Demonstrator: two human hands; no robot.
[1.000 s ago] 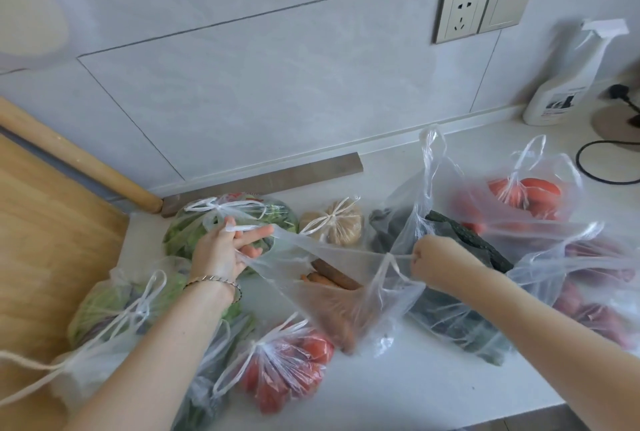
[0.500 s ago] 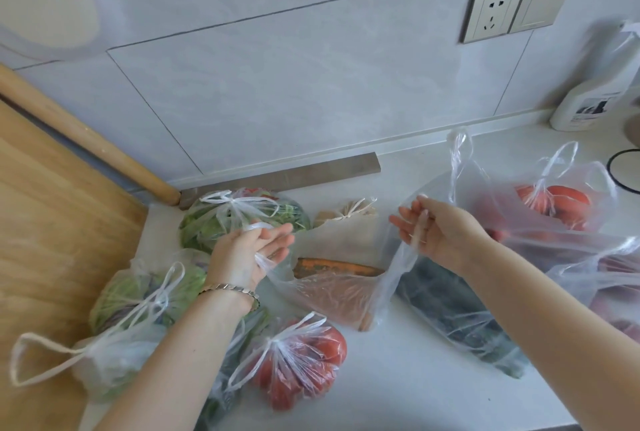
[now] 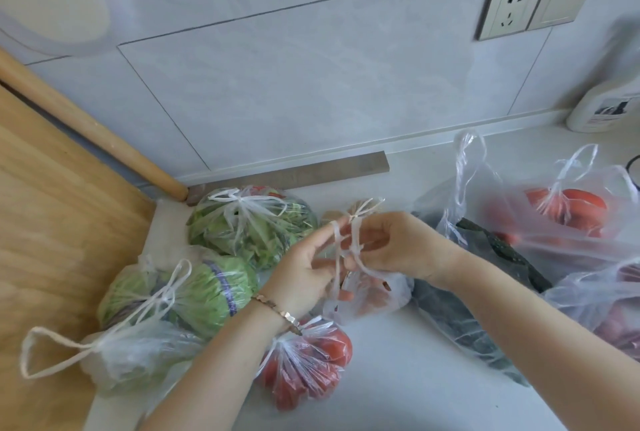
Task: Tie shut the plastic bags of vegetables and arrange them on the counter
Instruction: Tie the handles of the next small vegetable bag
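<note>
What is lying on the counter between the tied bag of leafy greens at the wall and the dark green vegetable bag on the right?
In the head view, a small tied bag of brownish produce lies between the leafy greens bag and the dark green vegetable bag, partly hidden behind both hands.

bare counter (image 3: 398, 371) front, tied bags (image 3: 249, 222) left

Pale green leaves are seen through the clear tied bag (image 3: 249, 222) at the back. A light green cabbage (image 3: 211, 288) is banded in purple. Red tomatoes (image 3: 311, 365) are shown in the clear front bag, and more red ones (image 3: 568, 205) at the right. A dark green vegetable (image 3: 446, 309) is wrapped in clear plastic. The table (image 3: 398, 378) is off-white, the wall (image 3: 311, 84) pale grey, the board (image 3: 52, 240) light wood-grained.
</note>
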